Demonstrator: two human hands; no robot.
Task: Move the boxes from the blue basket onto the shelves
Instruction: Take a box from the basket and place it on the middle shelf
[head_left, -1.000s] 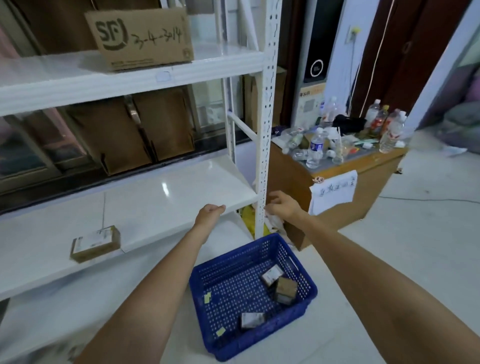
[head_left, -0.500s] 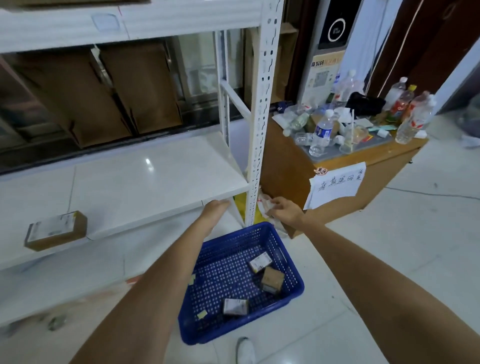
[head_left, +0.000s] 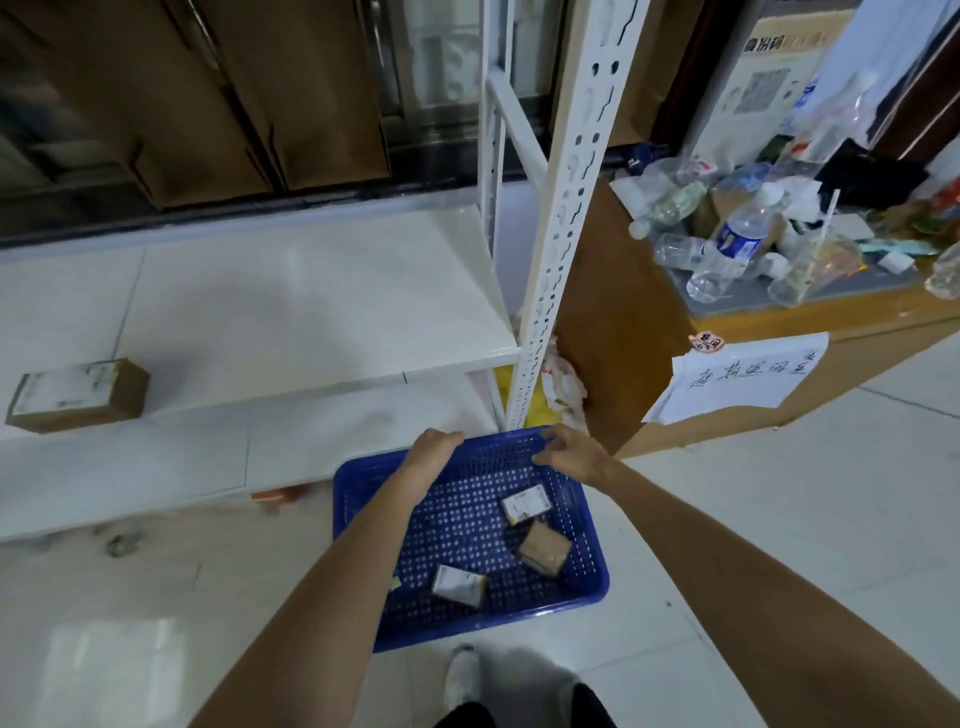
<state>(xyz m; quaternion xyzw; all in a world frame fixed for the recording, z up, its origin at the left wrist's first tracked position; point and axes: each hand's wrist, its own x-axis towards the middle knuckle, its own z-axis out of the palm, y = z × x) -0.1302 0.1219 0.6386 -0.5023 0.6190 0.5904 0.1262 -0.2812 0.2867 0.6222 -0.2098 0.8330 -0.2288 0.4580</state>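
The blue basket (head_left: 594, 540) stands on the floor in front of the white shelves (head_left: 311, 317). Three small boxes lie in it: a white-labelled one (head_left: 525, 503) at the far right, a brown one (head_left: 544, 546) just nearer, and another labelled one (head_left: 458, 584) at the near middle. My left hand (head_left: 434, 451) and right hand (head_left: 571, 453) hover side by side over the basket's far rim, fingers loosely curled, holding nothing. One labelled cardboard box (head_left: 78, 396) sits at the left of the middle shelf.
A perforated white upright (head_left: 563, 218) stands just beyond the basket. Right of it is a wooden desk (head_left: 623, 332) crowded with plastic bottles (head_left: 732, 244), a handwritten paper (head_left: 737, 379) taped to its side. A lower shelf (head_left: 197, 457) runs near the floor. My shoe (head_left: 462, 675) is below the basket.
My view has tipped down and closer to the basket. Both empty hands have dropped from the height of the middle shelf's edge to the basket's far rim.
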